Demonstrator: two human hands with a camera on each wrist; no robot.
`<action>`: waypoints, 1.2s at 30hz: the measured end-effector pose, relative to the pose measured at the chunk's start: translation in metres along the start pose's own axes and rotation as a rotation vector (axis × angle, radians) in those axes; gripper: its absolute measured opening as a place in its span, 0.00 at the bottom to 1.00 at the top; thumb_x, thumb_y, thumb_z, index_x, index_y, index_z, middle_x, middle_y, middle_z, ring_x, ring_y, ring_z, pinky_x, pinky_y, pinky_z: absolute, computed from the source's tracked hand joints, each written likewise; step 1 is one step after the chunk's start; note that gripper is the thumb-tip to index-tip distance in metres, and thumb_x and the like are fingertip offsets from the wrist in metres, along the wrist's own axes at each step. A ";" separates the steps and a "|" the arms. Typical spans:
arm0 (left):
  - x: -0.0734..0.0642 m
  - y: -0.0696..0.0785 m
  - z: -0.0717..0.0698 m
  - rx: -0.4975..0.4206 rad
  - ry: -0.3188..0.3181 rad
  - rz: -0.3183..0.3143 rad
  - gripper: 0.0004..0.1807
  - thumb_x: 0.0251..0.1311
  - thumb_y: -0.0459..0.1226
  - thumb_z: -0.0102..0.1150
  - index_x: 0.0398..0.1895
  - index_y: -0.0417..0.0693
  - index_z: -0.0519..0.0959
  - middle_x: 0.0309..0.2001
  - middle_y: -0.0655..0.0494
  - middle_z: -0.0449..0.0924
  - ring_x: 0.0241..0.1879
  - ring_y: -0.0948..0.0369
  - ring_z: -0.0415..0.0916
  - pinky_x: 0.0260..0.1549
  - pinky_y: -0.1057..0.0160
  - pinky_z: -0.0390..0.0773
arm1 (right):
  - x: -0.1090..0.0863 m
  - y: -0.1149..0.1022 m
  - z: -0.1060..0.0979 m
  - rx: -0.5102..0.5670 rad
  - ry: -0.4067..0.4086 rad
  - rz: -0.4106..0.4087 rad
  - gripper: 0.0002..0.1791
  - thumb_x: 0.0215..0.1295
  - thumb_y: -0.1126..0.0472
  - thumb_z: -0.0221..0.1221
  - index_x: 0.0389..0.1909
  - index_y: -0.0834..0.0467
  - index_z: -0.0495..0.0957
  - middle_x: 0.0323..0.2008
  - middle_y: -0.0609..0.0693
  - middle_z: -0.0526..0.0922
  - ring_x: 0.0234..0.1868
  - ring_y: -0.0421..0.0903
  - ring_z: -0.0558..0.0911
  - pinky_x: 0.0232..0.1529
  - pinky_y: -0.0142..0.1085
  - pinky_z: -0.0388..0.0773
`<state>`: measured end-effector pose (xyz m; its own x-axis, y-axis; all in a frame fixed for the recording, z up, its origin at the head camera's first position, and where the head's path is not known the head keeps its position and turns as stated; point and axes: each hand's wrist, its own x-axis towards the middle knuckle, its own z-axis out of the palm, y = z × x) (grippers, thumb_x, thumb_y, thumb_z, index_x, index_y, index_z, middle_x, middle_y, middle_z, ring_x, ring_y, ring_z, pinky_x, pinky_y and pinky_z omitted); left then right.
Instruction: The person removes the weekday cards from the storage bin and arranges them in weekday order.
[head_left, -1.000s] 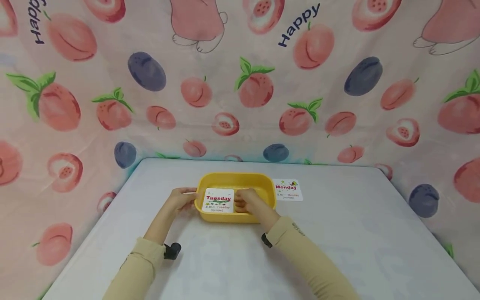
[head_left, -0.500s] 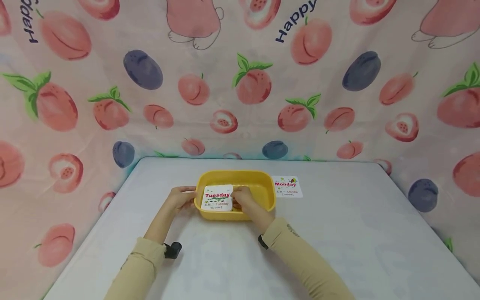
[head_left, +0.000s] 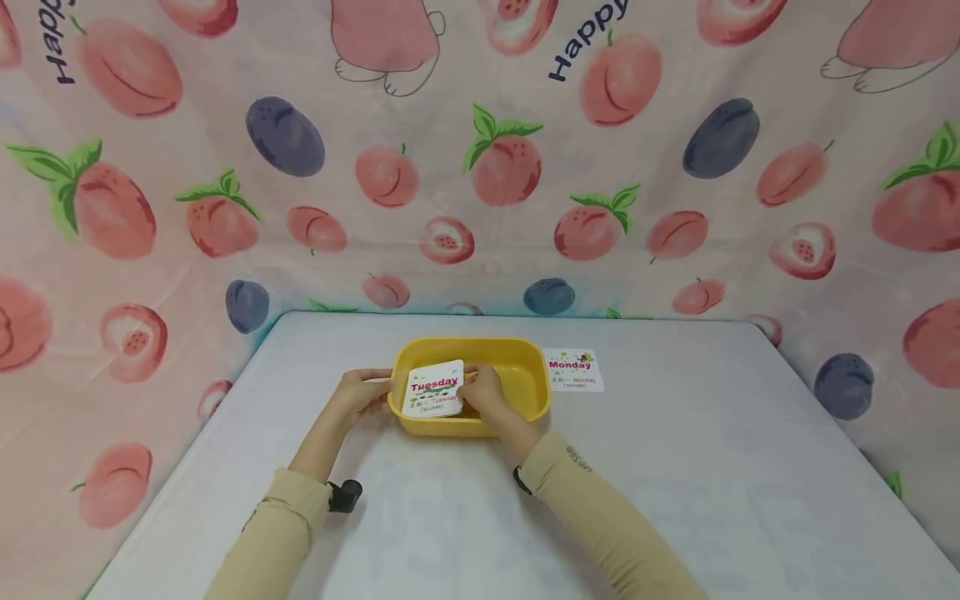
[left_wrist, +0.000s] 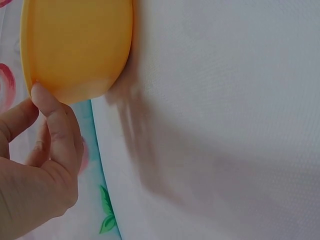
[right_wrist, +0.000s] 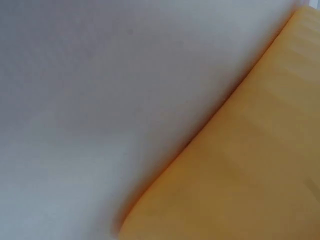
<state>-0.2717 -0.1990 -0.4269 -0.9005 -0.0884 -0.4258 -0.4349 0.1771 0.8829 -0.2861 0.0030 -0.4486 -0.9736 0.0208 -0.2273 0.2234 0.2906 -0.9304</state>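
The Tuesday card (head_left: 433, 387) lies tilted just left of my right hand (head_left: 483, 390), which pinches its right edge inside the yellow tray (head_left: 529, 392), whose left rim my left hand (left_wrist: 47, 160) pinches between thumb and finger.

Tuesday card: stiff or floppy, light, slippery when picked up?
Probably fairly stiff: the Tuesday card sits tilted in the yellow tray without an obvious bend. Likely light, since it looks thin. Being flat, it seems more apt to slide than roll.
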 end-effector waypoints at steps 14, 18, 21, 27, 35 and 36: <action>-0.001 0.002 0.001 -0.003 0.002 0.022 0.23 0.64 0.31 0.53 0.62 0.34 0.67 0.30 0.53 0.78 0.22 0.68 0.72 0.23 0.73 0.78 | 0.002 -0.002 -0.001 -0.031 0.067 -0.065 0.26 0.54 0.80 0.52 0.56 0.65 0.70 0.24 0.51 0.68 0.23 0.43 0.66 0.18 0.25 0.62; -0.001 -0.001 0.001 0.007 0.002 0.020 0.23 0.64 0.30 0.53 0.62 0.34 0.68 0.28 0.55 0.77 0.22 0.68 0.72 0.25 0.72 0.79 | 0.002 0.001 -0.001 -0.052 0.093 -0.071 0.27 0.54 0.78 0.54 0.58 0.64 0.68 0.23 0.50 0.68 0.23 0.44 0.67 0.20 0.27 0.63; -0.001 -0.001 0.000 0.006 0.006 0.021 0.23 0.64 0.31 0.53 0.62 0.34 0.67 0.28 0.55 0.77 0.22 0.68 0.72 0.25 0.72 0.79 | 0.003 0.001 0.000 -0.068 0.102 -0.081 0.25 0.55 0.76 0.54 0.57 0.64 0.69 0.24 0.50 0.68 0.24 0.43 0.67 0.21 0.26 0.63; 0.000 0.000 0.000 0.017 0.022 0.011 0.23 0.64 0.32 0.53 0.62 0.36 0.68 0.30 0.54 0.77 0.23 0.67 0.72 0.26 0.71 0.79 | 0.004 0.000 0.001 -0.038 0.078 -0.087 0.20 0.57 0.74 0.53 0.52 0.67 0.73 0.25 0.50 0.68 0.25 0.42 0.67 0.21 0.25 0.62; 0.000 0.000 0.001 0.015 0.019 0.003 0.22 0.64 0.32 0.54 0.61 0.36 0.68 0.32 0.52 0.78 0.23 0.66 0.73 0.27 0.70 0.79 | 0.003 -0.001 0.000 -0.046 0.061 -0.070 0.12 0.58 0.72 0.54 0.44 0.65 0.74 0.26 0.51 0.70 0.27 0.42 0.68 0.22 0.25 0.64; 0.000 0.000 0.001 0.019 0.018 0.004 0.22 0.64 0.32 0.54 0.61 0.36 0.68 0.33 0.52 0.78 0.23 0.66 0.72 0.27 0.70 0.79 | 0.003 -0.001 0.000 -0.038 0.062 -0.074 0.11 0.58 0.72 0.53 0.43 0.66 0.74 0.26 0.51 0.70 0.26 0.42 0.68 0.21 0.24 0.64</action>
<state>-0.2721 -0.1978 -0.4273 -0.9021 -0.1054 -0.4185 -0.4315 0.1961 0.8806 -0.2893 0.0026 -0.4482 -0.9887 0.0569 -0.1390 0.1500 0.3301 -0.9320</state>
